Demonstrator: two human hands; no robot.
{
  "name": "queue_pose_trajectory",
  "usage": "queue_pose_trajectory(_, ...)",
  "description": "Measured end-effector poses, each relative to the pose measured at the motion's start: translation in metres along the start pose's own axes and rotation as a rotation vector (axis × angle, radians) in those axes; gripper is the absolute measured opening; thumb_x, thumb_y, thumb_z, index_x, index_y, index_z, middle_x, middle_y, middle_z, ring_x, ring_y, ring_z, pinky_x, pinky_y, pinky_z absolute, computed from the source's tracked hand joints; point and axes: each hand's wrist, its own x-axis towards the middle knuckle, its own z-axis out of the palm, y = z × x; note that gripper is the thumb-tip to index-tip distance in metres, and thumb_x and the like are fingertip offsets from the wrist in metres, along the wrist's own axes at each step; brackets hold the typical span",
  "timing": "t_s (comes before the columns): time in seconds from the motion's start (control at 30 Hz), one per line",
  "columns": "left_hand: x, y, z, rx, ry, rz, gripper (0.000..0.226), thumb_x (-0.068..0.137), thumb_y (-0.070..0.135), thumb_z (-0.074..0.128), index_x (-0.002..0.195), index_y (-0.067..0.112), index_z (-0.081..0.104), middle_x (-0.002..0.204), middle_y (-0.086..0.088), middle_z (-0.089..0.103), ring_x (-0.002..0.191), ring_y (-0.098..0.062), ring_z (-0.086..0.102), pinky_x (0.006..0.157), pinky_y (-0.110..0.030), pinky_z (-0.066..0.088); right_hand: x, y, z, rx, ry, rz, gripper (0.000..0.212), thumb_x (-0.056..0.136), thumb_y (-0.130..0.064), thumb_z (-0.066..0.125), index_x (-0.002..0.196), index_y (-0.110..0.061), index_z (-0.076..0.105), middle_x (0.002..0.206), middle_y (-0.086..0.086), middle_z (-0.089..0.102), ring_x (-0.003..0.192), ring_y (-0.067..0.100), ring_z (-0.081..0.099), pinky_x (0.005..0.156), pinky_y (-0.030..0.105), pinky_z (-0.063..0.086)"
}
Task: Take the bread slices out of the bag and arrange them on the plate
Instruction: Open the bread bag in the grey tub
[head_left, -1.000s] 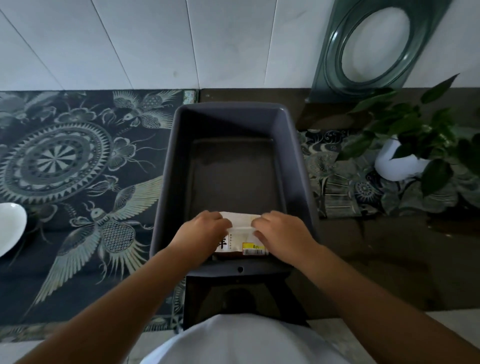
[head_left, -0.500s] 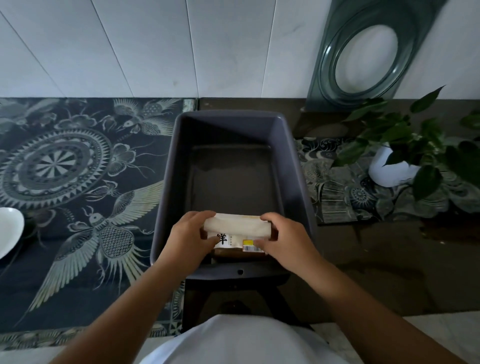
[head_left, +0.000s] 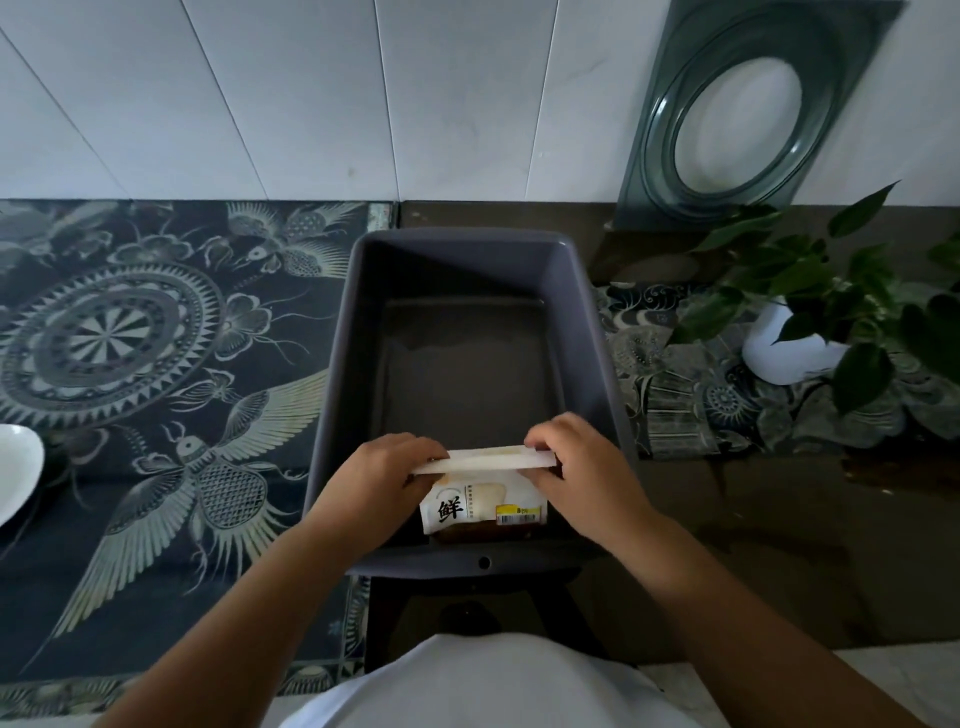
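Note:
A white bread bag (head_left: 480, 506) with a black printed character and a yellow price label stands at the near end of a grey plastic bin (head_left: 587, 332). My left hand (head_left: 382, 480) pinches the left end of the bag's flat top strip. My right hand (head_left: 582, 467) pinches the right end of the same strip. The strip is pulled taut and level between the two hands. Brown bread shows through the bag's lower edge. A white plate (head_left: 15, 475) is cut off by the left edge of the frame, lying on the patterned cloth.
The bin rests on a dark stand at the middle of the counter. A dark patterned cloth (head_left: 156, 364) covers the left side. A potted plant in a white pot (head_left: 789, 358) stands at the right. A green glass dish (head_left: 748, 119) leans against the tiled wall.
Both hands have lifted the bag's top strip upward, so the bag hangs taller and its printed front now shows. The camera has tilted slightly.

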Motion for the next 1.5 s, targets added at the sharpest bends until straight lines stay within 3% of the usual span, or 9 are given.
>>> queue_pose_trajectory(0.17,0.004,0.002,-0.008,-0.115,-0.037,-0.091,0.016,0.090,0.020,0.065,0.099,0.033,0.062,0.086,0.019,0.065,0.081,0.001,0.061,0.067,-0.011,0.046,0.002,-0.002,-0.014,0.205,-0.118,0.018,0.024,0.086,-0.035,0.066,0.104,-0.040,0.052,0.081,-0.020,0.063,0.076,0.002,0.061,0.061,0.015,0.046)
queue_pose_trajectory(0.47,0.002,0.018,-0.008,0.141,0.033,0.215,0.027,0.079,0.012,0.073,0.106,0.012,0.071,0.093,-0.005,0.074,0.080,-0.025,0.068,0.069,-0.039,0.056,0.007,-0.004,-0.025,0.470,-0.287,0.188,0.011,0.091,-0.034,0.062,0.097,-0.043,0.058,0.084,-0.019,0.067,0.074,-0.002,0.063,0.068,0.025,0.048)
queue_pose_trajectory(0.6,0.005,0.021,-0.015,-0.018,-0.022,0.181,0.012,0.084,0.012,0.071,0.094,0.010,0.076,0.087,-0.001,0.074,0.080,-0.016,0.068,0.072,-0.031,0.055,0.001,-0.015,-0.028,-0.036,-0.166,-0.210,0.049,0.078,-0.058,0.061,0.122,-0.036,0.059,0.109,-0.015,0.066,0.097,0.003,0.056,0.077,0.022,0.044)
queue_pose_trajectory(0.7,0.009,0.020,-0.022,-0.095,-0.161,0.093,0.009,0.090,0.020,0.069,0.091,0.016,0.077,0.081,0.013,0.069,0.077,0.000,0.064,0.071,-0.013,0.048,0.004,-0.029,-0.028,-0.051,-0.098,-0.350,0.027,0.089,-0.039,0.058,0.100,-0.021,0.075,0.089,-0.005,0.073,0.082,0.011,0.061,0.067,0.032,0.053)
queue_pose_trajectory(0.8,0.012,0.020,-0.028,-0.084,-0.243,0.055,0.014,0.092,0.027,0.064,0.090,0.019,0.076,0.079,0.011,0.069,0.076,-0.002,0.064,0.069,-0.018,0.050,0.011,-0.036,-0.029,0.150,-0.209,-0.166,0.019,0.092,-0.031,0.060,0.088,-0.021,0.075,0.075,-0.006,0.072,0.067,0.009,0.063,0.061,0.033,0.053)
queue_pose_trajectory(1.03,0.004,0.032,-0.022,0.386,-0.031,0.439,0.039,0.085,0.035,0.071,0.122,0.023,0.064,0.119,-0.002,0.068,0.107,-0.026,0.061,0.080,-0.044,0.051,0.027,-0.032,-0.035,0.335,-0.446,0.088,0.012,0.089,-0.032,0.066,0.079,-0.033,0.073,0.069,-0.018,0.067,0.068,-0.004,0.062,0.056,0.011,0.042)
queue_pose_trajectory(1.23,-0.005,0.038,-0.014,0.436,0.071,0.469,0.009,0.080,0.021,0.074,0.087,0.027,0.072,0.127,-0.009,0.065,0.117,-0.034,0.054,0.083,-0.047,0.044,0.031,-0.035,-0.036,0.271,-0.352,0.057,0.013,0.091,-0.033,0.063,0.083,-0.029,0.073,0.072,-0.008,0.071,0.065,0.008,0.066,0.059,0.029,0.052)
queue_pose_trajectory(1.37,-0.018,0.044,-0.018,0.437,-0.029,0.523,0.011,0.086,0.029,0.063,0.097,0.033,0.062,0.138,0.001,0.046,0.129,-0.028,0.041,0.091,-0.044,0.029,0.055,-0.034,-0.045,0.057,-0.193,-0.075,0.012,0.093,-0.028,0.061,0.089,-0.026,0.072,0.078,-0.009,0.071,0.070,0.007,0.065,0.062,0.034,0.055)
queue_pose_trajectory(1.5,-0.034,0.050,-0.024,0.400,-0.162,0.459,0.009,0.091,0.028,0.049,0.094,0.034,0.055,0.107,0.014,0.064,0.118,-0.010,0.051,0.097,-0.037,0.018,0.088,-0.035,-0.053,-0.168,-0.092,-0.153,0.019,0.096,-0.032,0.055,0.091,-0.027,0.072,0.082,-0.007,0.069,0.072,0.014,0.064,0.063,0.037,0.055)
